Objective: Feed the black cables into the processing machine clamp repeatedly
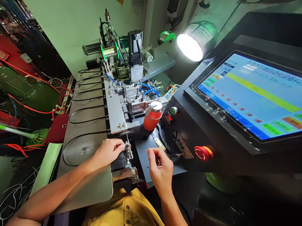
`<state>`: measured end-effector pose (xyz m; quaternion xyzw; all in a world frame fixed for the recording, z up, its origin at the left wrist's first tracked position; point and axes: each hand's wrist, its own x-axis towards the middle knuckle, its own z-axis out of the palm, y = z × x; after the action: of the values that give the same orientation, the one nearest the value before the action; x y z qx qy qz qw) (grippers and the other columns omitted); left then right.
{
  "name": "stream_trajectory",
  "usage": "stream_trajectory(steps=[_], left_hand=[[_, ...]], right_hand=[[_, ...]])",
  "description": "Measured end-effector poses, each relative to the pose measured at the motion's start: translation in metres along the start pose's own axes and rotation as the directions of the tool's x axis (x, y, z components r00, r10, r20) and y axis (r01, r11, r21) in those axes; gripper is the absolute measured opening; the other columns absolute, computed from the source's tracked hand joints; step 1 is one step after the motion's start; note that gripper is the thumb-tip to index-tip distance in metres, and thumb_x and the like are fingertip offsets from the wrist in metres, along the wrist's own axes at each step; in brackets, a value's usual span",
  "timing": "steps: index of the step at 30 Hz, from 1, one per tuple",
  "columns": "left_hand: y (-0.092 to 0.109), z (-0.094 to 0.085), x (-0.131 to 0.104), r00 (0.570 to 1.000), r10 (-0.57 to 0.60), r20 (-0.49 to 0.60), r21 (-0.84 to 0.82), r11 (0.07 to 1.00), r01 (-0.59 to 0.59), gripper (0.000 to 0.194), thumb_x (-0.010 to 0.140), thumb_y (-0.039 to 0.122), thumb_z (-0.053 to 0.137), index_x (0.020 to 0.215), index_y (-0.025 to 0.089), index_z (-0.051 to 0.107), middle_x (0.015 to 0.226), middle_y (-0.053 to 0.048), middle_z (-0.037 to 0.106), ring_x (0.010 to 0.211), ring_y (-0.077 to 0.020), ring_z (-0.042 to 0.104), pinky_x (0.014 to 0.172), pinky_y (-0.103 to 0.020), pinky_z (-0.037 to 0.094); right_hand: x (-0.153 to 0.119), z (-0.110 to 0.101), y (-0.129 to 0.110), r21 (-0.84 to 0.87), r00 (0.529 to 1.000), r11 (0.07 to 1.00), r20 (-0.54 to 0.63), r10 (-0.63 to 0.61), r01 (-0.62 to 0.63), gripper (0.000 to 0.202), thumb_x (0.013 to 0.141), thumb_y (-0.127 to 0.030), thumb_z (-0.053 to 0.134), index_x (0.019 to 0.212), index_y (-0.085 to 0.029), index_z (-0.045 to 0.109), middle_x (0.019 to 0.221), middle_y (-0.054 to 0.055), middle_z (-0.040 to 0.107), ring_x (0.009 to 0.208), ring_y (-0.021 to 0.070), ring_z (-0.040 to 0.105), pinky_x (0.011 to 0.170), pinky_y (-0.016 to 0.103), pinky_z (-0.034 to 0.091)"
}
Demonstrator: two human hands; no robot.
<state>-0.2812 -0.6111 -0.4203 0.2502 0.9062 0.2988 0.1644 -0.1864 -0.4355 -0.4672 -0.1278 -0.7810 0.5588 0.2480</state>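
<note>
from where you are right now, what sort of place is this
Probably a factory workshop: a touchscreen above a red stop button, a metal machine with cylinders, and black cables looped along a metal plate.

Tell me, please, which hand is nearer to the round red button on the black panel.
Right. The right hand is left of the button in the picture, not touching it; the left hand is farther left, at the small silver metal mechanism.

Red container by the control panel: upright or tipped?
Upright. The red container stands with its pale, silvery top facing up, beyond the right hand. Fill level: cannot tell.
</note>
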Motion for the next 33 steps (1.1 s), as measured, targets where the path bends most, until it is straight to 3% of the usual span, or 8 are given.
stream_trajectory(steps=[10, 13, 17, 23, 26, 29, 33], left_hand=[[0.001, 0.004, 0.001, 0.999, -0.029, -0.017, 0.040, 0.999, 0.030, 0.028, 0.090, 0.029, 0.046, 0.072, 0.017, 0.064, 0.064, 0.002, 0.061, 0.059, -0.0113, 0.050, 0.060, -0.022, 0.034], [0.002, 0.006, 0.001, 0.999, -0.031, -0.032, 0.062, 0.998, 0.033, 0.028, 0.090, 0.029, 0.047, 0.072, 0.017, 0.064, 0.062, 0.003, 0.060, 0.058, -0.0111, 0.050, 0.059, -0.022, 0.032], [0.003, 0.006, 0.003, 0.999, -0.033, -0.041, 0.082, 0.996, 0.037, 0.027, 0.089, 0.029, 0.048, 0.074, 0.018, 0.067, 0.062, 0.003, 0.060, 0.057, -0.0110, 0.050, 0.058, -0.022, 0.032], [0.005, 0.009, 0.003, 0.999, -0.011, -0.051, 0.154, 0.988, 0.019, 0.027, 0.090, 0.027, 0.048, 0.073, 0.017, 0.066, 0.063, 0.002, 0.061, 0.058, -0.0115, 0.053, 0.058, -0.022, 0.035], [0.003, 0.014, -0.002, 0.991, 0.046, -0.122, 0.242, 0.970, -0.015, 0.023, 0.091, 0.027, 0.049, 0.080, 0.017, 0.066, 0.075, -0.001, 0.065, 0.067, -0.0132, 0.059, 0.062, -0.022, 0.038], [-0.003, 0.019, -0.010, 0.961, 0.195, -0.197, 0.362, 0.925, -0.113, 0.020, 0.094, 0.025, 0.048, 0.101, 0.021, 0.067, 0.094, -0.003, 0.066, 0.074, -0.0126, 0.062, 0.063, -0.021, 0.041], [-0.008, 0.020, -0.016, 0.908, 0.402, -0.121, 0.557, 0.784, -0.273, 0.031, 0.096, 0.016, 0.043, 0.112, 0.028, 0.066, 0.094, -0.001, 0.068, 0.070, -0.0108, 0.061, 0.060, -0.020, 0.041]], right_hand=[[0.002, 0.001, 0.007, 0.003, 1.000, 1.000, 0.017, -0.010, 0.010, 0.025, 0.093, -0.033, 0.051, 0.073, -0.019, 0.054, 0.059, -0.002, 0.049, 0.050, 0.0121, 0.042, 0.050, 0.025, 0.032], [0.008, 0.007, 0.011, 0.019, 0.989, 1.000, 0.145, -0.010, 0.007, 0.028, 0.094, -0.035, 0.049, 0.071, -0.020, 0.052, 0.059, -0.003, 0.046, 0.052, 0.0119, 0.040, 0.051, 0.025, 0.031], [0.021, 0.024, 0.016, 0.068, 0.930, 0.997, 0.367, -0.004, -0.022, 0.030, 0.095, -0.036, 0.045, 0.070, -0.020, 0.049, 0.062, -0.004, 0.043, 0.056, 0.0114, 0.039, 0.054, 0.024, 0.030], [0.032, 0.049, 0.022, 0.161, 0.891, 0.987, 0.451, -0.060, -0.015, 0.032, 0.095, -0.036, 0.041, 0.067, -0.021, 0.039, 0.061, -0.006, 0.035, 0.057, 0.0109, 0.034, 0.054, 0.024, 0.028], [0.031, 0.054, 0.027, 0.223, 0.900, 0.974, 0.431, -0.065, -0.036, 0.032, 0.096, -0.035, 0.040, 0.067, -0.021, 0.036, 0.063, -0.006, 0.033, 0.058, 0.0110, 0.032, 0.055, 0.024, 0.029], [0.029, 0.055, 0.030, 0.255, 0.902, 0.965, 0.427, -0.054, -0.064, 0.030, 0.096, -0.035, 0.039, 0.069, -0.021, 0.037, 0.064, -0.005, 0.034, 0.060, 0.0112, 0.033, 0.056, 0.024, 0.029], [0.028, 0.055, 0.031, 0.255, 0.906, 0.965, 0.420, -0.051, -0.064, 0.031, 0.096, -0.035, 0.040, 0.068, -0.021, 0.037, 0.064, -0.005, 0.035, 0.060, 0.0111, 0.033, 0.055, 0.024, 0.030]])
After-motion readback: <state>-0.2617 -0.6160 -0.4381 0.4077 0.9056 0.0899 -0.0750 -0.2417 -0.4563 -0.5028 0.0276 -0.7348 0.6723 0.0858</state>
